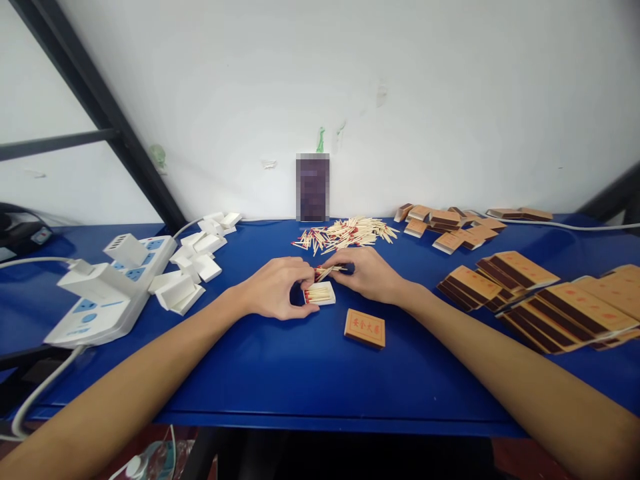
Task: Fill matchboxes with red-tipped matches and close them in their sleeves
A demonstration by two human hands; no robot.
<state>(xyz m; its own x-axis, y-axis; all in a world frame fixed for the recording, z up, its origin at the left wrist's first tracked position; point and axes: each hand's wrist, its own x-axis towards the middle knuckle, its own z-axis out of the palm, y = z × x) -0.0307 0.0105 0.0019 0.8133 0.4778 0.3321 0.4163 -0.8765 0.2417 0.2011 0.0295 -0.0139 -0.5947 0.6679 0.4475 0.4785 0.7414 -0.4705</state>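
My left hand (277, 287) curves round the left end of a small white matchbox tray (327, 299), thumb below and fingers above it. Red-tipped matches (316, 293) lie side by side inside the tray. Just behind it, my right hand (370, 275) pinches a small bunch of matches (327, 271), their red heads pointing left toward my left fingertips. A matchbox sleeve (365, 327) with orange print lies on the blue table, in front of my right hand. Beyond both hands spreads a loose pile of matches (357, 233).
Several empty white trays (193, 260) lie at the left, beside a white power strip (150, 293) with plugs and cables. Tan matchbox sleeves (530, 270) are stacked at the right, others (450, 223) scattered behind. A pixelated dark upright object (313, 187) stands against the wall.
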